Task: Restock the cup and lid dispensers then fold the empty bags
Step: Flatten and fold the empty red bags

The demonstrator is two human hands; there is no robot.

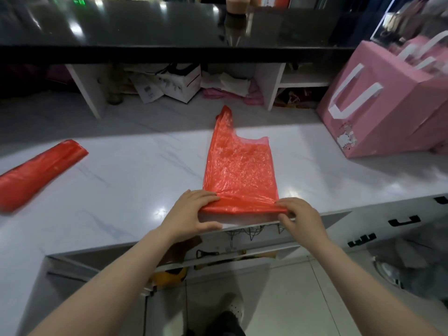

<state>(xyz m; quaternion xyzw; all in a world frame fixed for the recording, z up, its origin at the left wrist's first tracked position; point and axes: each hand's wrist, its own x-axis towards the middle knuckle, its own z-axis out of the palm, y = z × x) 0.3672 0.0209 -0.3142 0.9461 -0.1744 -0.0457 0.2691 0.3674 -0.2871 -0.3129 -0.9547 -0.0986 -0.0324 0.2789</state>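
A red plastic bag (238, 166) lies flat on the white marble counter (121, 185), folded lengthwise, with its handle end pointing away from me. Its near end is rolled up into a narrow fold at the counter's front edge. My left hand (194, 214) pinches the left corner of that fold. My right hand (299, 217) pinches the right corner. A second red bag (36, 173), folded into a long strip, rests at the far left of the counter. No cups, lids or dispensers are in view.
Pink gift bags with white handles (388, 112) stand at the right of the counter. A black glossy upper counter (169, 27) overhangs cubbies holding boxes and papers (174, 86). An open drawer (230, 251) sits below the counter's front edge.
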